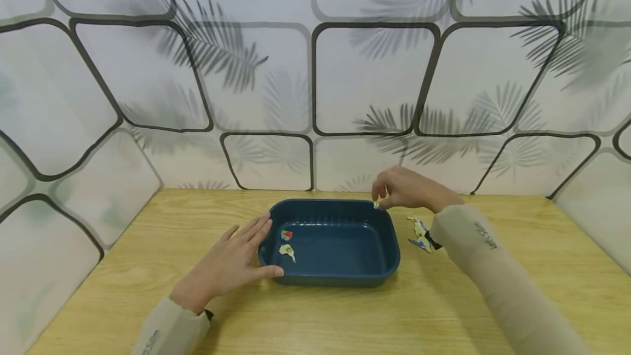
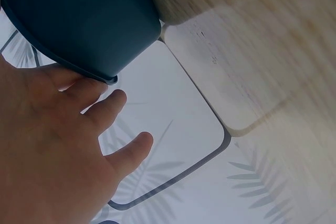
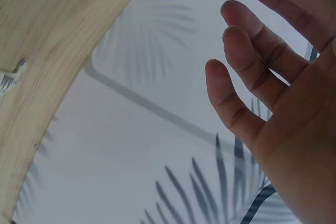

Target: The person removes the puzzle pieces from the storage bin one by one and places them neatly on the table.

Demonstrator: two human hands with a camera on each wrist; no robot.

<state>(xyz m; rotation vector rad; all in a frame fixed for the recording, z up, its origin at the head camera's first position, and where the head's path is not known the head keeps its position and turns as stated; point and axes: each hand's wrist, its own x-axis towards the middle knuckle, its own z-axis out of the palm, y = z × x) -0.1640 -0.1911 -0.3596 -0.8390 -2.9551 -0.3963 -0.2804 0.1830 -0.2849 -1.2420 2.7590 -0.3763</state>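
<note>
A dark blue rectangular basin (image 1: 340,251) stands on the table. My left hand (image 1: 229,264) rests at its left end, fingers extended along the rim and the thumb near the front corner. In the left wrist view, the fingertips (image 2: 113,100) are spread beside the basin's outer wall. Over the far right corner, my right hand (image 1: 411,189) pinches a small cream-coloured scrap (image 1: 377,204) between thumb and fingers. Inside the basin, at the left, lie a red-and-blue scrap (image 1: 286,235) and a cream scrap (image 1: 287,251) with a thin tail.
Right of the basin, several cream and blue scraps (image 1: 420,236) lie on the wooden table (image 1: 335,316), partly behind the right cuff. A patterned white wall (image 1: 266,163) with leaf prints rises behind the table's far edge.
</note>
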